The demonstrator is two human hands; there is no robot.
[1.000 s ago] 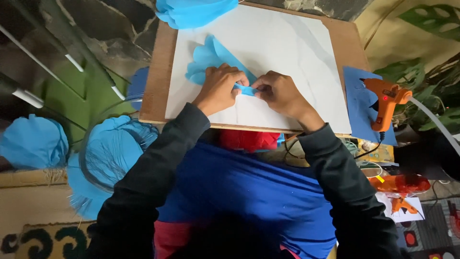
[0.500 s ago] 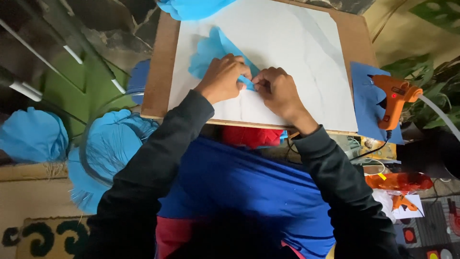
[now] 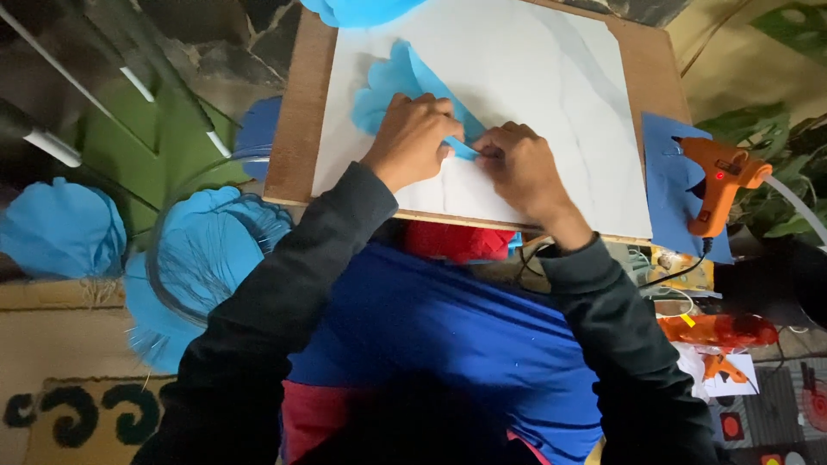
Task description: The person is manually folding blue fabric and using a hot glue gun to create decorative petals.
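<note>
Fingers of the left hand (image 3: 412, 138) and right hand (image 3: 517, 168) pinch one end of a blue paper piece (image 3: 405, 86) lying on the white board (image 3: 551, 103), so the fold looks half done, while the orange glue gun (image 3: 719, 182) waits unused at the right.

Paper piece (image 3: 392, 86) on the board (image 3: 551, 95), glue gun (image 3: 719, 181) right of it, paper fans (image 3: 207, 258) left.

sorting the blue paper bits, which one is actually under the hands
The scalloped light blue paper piece on the white board; both hands press on it. The other blue pieces lie off the board, untouched.
</note>
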